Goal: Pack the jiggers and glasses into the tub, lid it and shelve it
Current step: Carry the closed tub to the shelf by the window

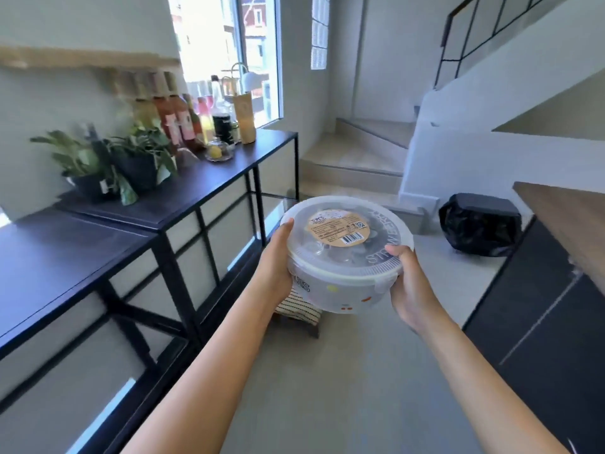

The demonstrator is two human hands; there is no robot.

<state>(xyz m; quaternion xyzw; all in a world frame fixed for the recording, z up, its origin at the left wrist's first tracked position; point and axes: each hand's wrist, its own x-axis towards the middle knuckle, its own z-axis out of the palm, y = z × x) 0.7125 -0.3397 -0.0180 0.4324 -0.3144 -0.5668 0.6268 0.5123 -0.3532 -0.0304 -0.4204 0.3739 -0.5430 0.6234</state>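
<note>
Translucent plastic tub (340,283), lid (347,237) on, carried in mid-air beside black console table (183,204); left hand (278,267) wrapped round one side; right hand (409,286) gripping opposite rim, thumb over lid.

Left of frame: black console tables (98,244) bearing potted plants (108,162), bottles (183,119); lower right: grey floor (343,388) under black bag (479,224).

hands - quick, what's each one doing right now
Left hand: closed on the left side of the lidded tub.
Right hand: closed on the tub's right side, thumb on the lid.
</note>
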